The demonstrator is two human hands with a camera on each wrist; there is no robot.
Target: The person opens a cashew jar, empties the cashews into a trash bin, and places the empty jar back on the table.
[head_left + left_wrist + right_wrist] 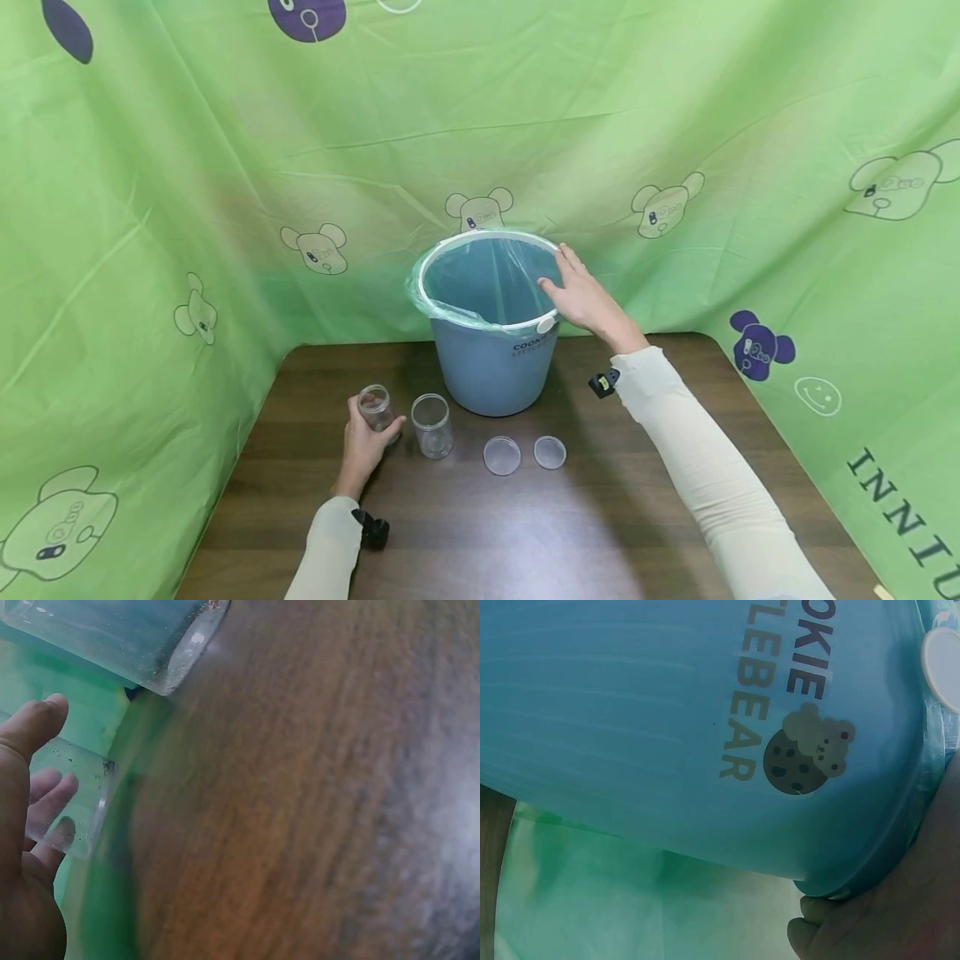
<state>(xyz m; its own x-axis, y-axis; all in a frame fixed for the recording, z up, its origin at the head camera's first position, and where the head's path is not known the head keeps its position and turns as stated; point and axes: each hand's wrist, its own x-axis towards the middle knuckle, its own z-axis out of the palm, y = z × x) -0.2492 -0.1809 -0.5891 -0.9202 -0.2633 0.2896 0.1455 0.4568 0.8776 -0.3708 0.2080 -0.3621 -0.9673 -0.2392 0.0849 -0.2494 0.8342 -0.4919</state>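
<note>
A blue trash bin [491, 375] with a white rim stands at the back of the table, lined with a thin green plastic bag [423, 292]. My right hand [588, 300] grips the rim on the right side, thumb over the opening and fingers outside; in the right wrist view its fingertips [810, 922] show past the rim. My left hand [363, 450] holds a small clear jar [375, 408], whose fingers show through its wall in the left wrist view. Just right of that hand stands a wider clear jar [432, 429], lidless and upright, apart from it.
Two round clear lids [502, 456] [550, 452] lie flat in front of the bin. All this is on a dark wooden table [465, 533]. A green cloth [375, 150] with cartoon bears hangs close behind and along both sides.
</note>
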